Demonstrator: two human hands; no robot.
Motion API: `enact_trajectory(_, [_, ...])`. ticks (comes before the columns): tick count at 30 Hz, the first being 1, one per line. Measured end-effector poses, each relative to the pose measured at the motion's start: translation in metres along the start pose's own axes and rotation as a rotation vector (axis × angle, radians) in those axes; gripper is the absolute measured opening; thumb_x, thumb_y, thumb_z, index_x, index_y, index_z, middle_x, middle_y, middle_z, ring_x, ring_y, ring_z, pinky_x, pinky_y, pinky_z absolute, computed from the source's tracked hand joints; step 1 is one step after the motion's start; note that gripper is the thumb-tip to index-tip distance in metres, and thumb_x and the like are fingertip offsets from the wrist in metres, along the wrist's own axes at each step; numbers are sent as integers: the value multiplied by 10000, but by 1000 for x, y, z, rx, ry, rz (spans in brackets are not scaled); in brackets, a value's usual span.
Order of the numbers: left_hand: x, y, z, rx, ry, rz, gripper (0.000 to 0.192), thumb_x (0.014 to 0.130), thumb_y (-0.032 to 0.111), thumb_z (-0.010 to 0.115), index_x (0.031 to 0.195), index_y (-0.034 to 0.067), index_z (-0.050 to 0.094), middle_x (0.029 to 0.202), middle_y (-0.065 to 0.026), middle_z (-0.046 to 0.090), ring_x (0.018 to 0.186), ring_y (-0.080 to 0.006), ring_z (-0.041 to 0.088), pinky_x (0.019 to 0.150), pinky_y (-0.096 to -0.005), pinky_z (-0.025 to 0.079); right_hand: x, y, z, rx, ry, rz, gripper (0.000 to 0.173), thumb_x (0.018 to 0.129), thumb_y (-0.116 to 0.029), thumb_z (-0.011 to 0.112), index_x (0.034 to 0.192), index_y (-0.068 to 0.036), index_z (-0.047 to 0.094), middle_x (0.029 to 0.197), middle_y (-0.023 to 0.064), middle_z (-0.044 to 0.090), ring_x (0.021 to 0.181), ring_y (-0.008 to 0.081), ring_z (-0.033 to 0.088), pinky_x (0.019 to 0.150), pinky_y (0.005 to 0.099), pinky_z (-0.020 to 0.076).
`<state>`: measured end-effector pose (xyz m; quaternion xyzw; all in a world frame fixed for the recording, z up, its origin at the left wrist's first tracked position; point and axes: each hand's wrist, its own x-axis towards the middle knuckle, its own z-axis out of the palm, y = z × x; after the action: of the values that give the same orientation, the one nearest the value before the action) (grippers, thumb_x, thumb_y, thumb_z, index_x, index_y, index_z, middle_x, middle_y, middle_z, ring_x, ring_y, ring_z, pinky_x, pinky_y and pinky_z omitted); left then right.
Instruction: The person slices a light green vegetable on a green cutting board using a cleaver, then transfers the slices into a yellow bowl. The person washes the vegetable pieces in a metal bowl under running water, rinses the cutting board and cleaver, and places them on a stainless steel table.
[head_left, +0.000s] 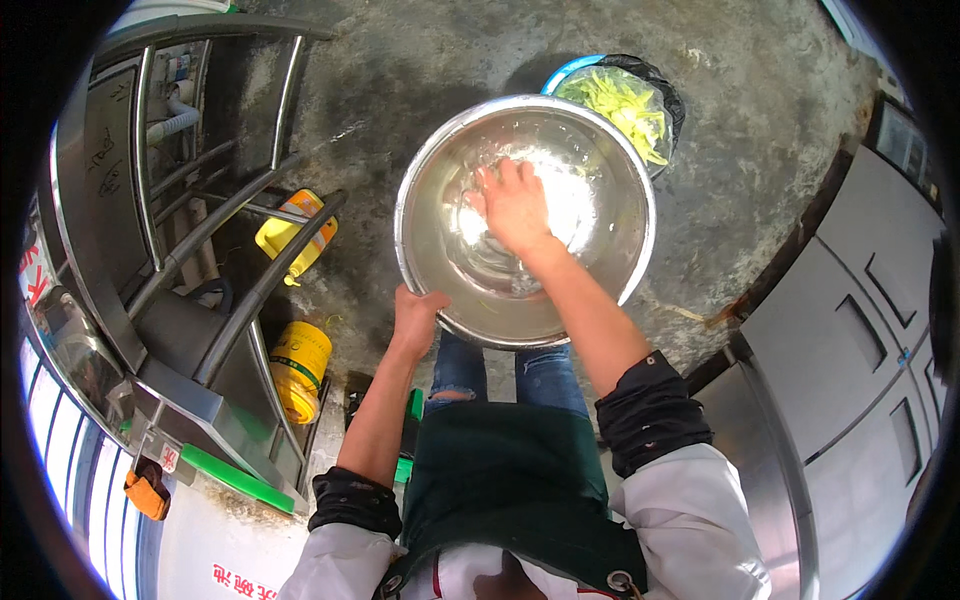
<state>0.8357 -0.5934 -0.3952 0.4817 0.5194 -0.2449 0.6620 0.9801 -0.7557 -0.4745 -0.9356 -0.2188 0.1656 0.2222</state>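
Observation:
A wide stainless steel basin (424, 217) is held in front of me above the floor. Its left front rim is in the grip of my left hand (418, 319), thumb over the edge. My right hand (516, 208) reaches inside with its fingers apart, over the bright middle of the bowl, and nothing shows in it. Ripples and glare suggest a little water at the bottom. A small green shred (487, 307) clings to the near inner wall. Behind the basin's far right side, pale green vegetable trimmings (619, 105) lie in a bag-lined container, partly covered by the rim.
On the left stands a metal sink frame with tubular rails (247, 300). Beneath it are a yellow pump bottle (289, 240) and a yellow bucket (302, 352). Steel cabinets (840, 330) with recessed handles line the right. The concrete floor (360, 97) looks damp and stained.

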Motion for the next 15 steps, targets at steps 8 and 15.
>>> enact_trajectory(8, [2,-2,2,-16,-4,-12,304,741,-19,637,1038,-81,656,933,-94,680,806,-191,631,751,-324,488,-85,9,-35,301,-444,230,300,868,-37,556,1156,-116,585,1108,165,540,965,369,598,811,442,525])
enact_trajectory(15, [6,1,-1,-1,37,-18,332,738,-29,626,1066,-76,652,954,-100,684,832,-196,635,780,-313,487,-68,65,-103,36,178,64,406,817,98,536,1176,-70,625,1040,165,586,948,349,597,810,420,522])
